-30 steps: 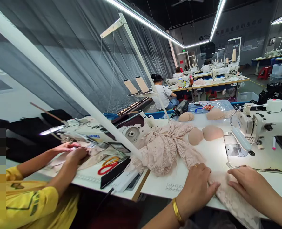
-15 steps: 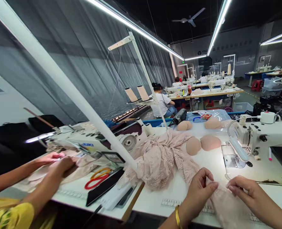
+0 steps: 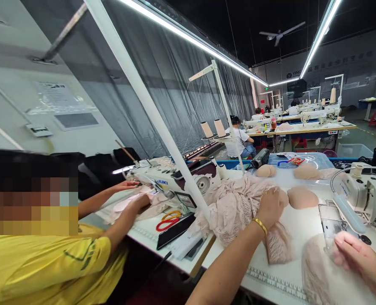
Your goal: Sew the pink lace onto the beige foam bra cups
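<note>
In the head view, a red packet (image 3: pixel 296 161) sits in or on a clear plastic box (image 3: pixel 329 163); which, I cannot tell. The left hand (image 3: pixel 270 207) curls over the lace heap (image 3: pixel 235 205), any hold hidden. The right hand (image 3: pixel 355 252) pinches the pale lace piece (image 3: pixel 316 267), fingers nearly together; it spreads leftward.

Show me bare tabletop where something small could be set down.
The white tabletop is bare in this patch: lace heap on its left, a beige cup behind, metal needle plate and lace piece on its right. It is crowded around the heap, where the left hand is, and beside the sewing machine, near the right hand.
</note>
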The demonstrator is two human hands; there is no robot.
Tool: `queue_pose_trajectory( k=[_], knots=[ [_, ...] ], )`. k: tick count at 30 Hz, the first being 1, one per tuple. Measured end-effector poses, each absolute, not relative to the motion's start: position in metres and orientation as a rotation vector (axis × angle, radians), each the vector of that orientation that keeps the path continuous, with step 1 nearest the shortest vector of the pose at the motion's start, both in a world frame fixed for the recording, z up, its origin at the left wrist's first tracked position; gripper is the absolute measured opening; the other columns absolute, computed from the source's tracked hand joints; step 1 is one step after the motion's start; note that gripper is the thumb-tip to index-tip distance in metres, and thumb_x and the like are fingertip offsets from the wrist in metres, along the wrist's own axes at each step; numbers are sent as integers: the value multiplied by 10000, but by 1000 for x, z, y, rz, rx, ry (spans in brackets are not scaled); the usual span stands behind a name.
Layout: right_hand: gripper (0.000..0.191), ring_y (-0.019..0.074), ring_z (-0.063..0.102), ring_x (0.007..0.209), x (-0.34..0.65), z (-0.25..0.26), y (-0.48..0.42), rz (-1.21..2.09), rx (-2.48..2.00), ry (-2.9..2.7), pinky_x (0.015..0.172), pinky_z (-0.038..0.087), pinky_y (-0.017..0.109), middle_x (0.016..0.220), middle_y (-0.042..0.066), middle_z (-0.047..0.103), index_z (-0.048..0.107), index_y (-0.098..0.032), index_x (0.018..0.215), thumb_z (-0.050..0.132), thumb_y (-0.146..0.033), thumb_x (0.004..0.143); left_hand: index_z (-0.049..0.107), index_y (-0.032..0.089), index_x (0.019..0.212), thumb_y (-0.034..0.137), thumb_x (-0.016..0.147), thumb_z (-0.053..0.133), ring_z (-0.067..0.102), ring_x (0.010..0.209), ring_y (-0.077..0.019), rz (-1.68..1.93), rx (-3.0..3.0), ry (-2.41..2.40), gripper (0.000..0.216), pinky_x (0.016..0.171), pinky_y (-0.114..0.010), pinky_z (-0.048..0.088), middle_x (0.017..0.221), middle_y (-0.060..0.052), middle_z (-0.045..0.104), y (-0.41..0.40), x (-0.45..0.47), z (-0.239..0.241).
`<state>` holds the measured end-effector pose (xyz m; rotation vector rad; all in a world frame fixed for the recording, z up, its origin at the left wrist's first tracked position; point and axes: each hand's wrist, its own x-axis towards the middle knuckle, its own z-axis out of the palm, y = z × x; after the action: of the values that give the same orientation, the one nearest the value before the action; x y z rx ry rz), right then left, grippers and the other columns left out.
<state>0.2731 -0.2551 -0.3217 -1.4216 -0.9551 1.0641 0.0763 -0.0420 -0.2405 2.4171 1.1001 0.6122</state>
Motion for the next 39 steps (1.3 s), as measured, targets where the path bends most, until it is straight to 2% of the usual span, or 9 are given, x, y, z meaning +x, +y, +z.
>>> queue_pose_trajectory(
  k=[5,10,14,20,25,28,30,34,39],
  knots=[
    [515,251,662,758,283,-334,-251,1050,-1406,-1130,687,537,369,822,35,694,599,-265,819,518,-751,969,672,111,1008,62,866,567,645,1066,-317,733,2379,1133,183,1047,-503,468,1051,-176,692,-15,83,-245],
    [483,241,670,757,275,-323,-253,994,-1388,-1035,671,538,362,847,44,723,655,-253,867,559,-714,974,619,178,1036,140,916,516,610,1075,-241,941,2183,986,162,1007,-412,494,1084,-98,665,-35,72,-229],
    [485,244,676,827,268,-309,-257,1033,-1345,-949,697,534,364,926,82,736,696,-224,980,517,-673,1023,590,173,972,331,910,611,628,872,-190,807,1966,768,171,790,-309,535,921,-51,644,-78,62,-224],
    [644,225,669,776,266,-297,-261,1015,-1329,-979,724,549,372,848,73,696,676,-181,986,472,-792,982,613,159,885,408,748,849,567,798,-147,523,1460,525,369,761,-280,465,837,-16,611,-129,63,-238],
    [477,191,606,706,259,-287,-267,922,-1398,-1127,698,518,334,731,-14,612,688,-210,911,677,-686,924,686,164,1024,421,792,800,636,1054,-241,378,1699,514,365,941,-369,488,1064,-83,698,-125,71,-228],
    [399,184,581,711,251,-278,-271,913,-1395,-1228,677,496,312,734,-24,596,698,-225,927,656,-620,965,647,221,1295,476,771,850,559,1338,-317,239,1889,344,618,1108,-437,439,1400,-112,630,-121,79,-213],
    [334,182,572,724,250,-270,-275,868,-1429,-1350,671,475,301,763,-17,623,693,-238,931,611,-551,1012,638,242,1312,475,687,924,593,1278,-317,49,2019,174,726,1052,-411,473,1351,-87,651,-118,87,-207],
    [239,192,613,689,256,-247,-284,469,-1639,-1586,631,473,304,780,-4,690,684,-276,959,519,-413,1064,645,210,988,417,772,843,566,767,-150,-88,2150,42,359,728,-255,449,809,45,594,-107,98,-203],
    [161,212,738,762,253,-244,-289,-345,-1536,-1645,686,558,319,896,38,780,677,-291,1097,539,-220,1052,608,205,901,246,891,639,468,637,-124,406,2504,156,52,623,-252,349,706,45,524,-99,81,-194]
  ],
)
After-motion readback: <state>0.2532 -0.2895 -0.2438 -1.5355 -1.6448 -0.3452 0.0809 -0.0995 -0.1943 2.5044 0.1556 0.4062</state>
